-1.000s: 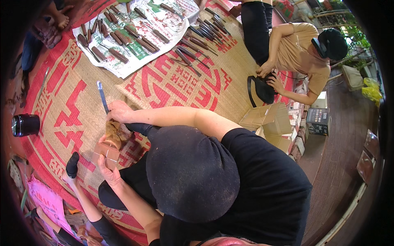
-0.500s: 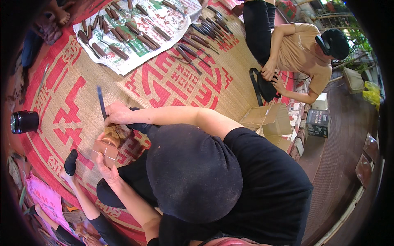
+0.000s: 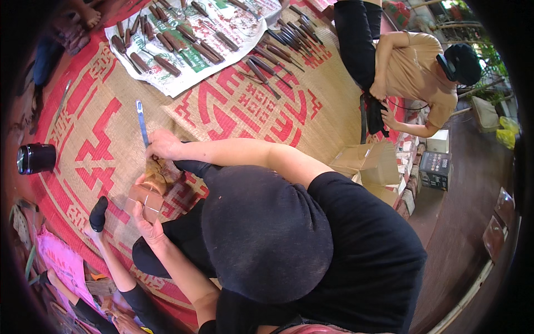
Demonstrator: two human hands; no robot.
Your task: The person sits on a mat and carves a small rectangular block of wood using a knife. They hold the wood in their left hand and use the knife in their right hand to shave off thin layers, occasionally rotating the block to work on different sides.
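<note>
My right hand [image 3: 163,144] is closed around one end of a slim blue strip-shaped tool [image 3: 142,121], whose free end points away over the mat. Just nearer, my left hand [image 3: 148,225] grips a reddish-brown block [image 3: 146,201] marked with pale crossing lines, its thumb against the near face. A rounded light-brown piece, apparently wood [image 3: 157,180], sits against the block's far side, between the two hands. Whether the tool touches that piece cannot be made out.
Several brown-handled tools [image 3: 166,65] lie on white printed sheeting [image 3: 173,89] at the far side. A black cylindrical container [image 3: 36,158] stands left. A large rounded dark-fabric form [image 3: 267,234] lies between my arms. Right, a co-worker [image 3: 417,67] handles a black bag [image 3: 374,117] beyond an open cardboard box [image 3: 367,161].
The whole view has shifted slightly. The blue tool, blurred before, now shows sharply. Both hands keep their holds. On the right, the co-worker's black bag and strap have changed position.
</note>
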